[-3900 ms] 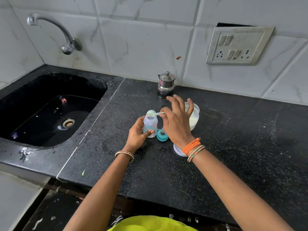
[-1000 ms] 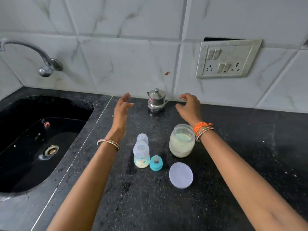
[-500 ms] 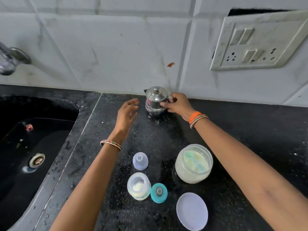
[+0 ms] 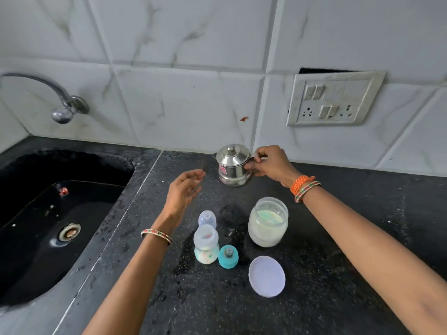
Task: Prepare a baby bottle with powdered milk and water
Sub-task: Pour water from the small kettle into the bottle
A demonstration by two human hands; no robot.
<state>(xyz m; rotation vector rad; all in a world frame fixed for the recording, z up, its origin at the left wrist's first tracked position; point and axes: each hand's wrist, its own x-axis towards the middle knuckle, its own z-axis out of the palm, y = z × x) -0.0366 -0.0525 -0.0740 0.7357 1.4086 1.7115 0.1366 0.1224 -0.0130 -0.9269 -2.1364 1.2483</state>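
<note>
A small clear baby bottle (image 4: pixel 206 245) stands uncapped on the black counter (image 4: pixel 338 238), with white powder at its bottom. Its teal nipple ring (image 4: pixel 228 257) lies just right of it and a clear cap (image 4: pixel 207 219) sits behind it. The open powder jar (image 4: pixel 268 221) stands to the right, a spoon lying in the powder, and its white lid (image 4: pixel 266 276) rests in front. At the back by the wall, my right hand (image 4: pixel 268 164) grips the handle of a lidded steel pot (image 4: pixel 232 164). My left hand (image 4: pixel 185 188) hovers open, left of the pot, touching nothing.
A black sink (image 4: pixel 48 213) fills the left side, with a curved steel tap (image 4: pixel 60 105) on the tiled wall above it. A switch and socket plate (image 4: pixel 333 100) is mounted on the wall at the right.
Since the spooning, my hands left the bottle and jar and reached back. My right hand has closed on the pot's handle; the pot looks slightly nearer. My left hand stays open.
</note>
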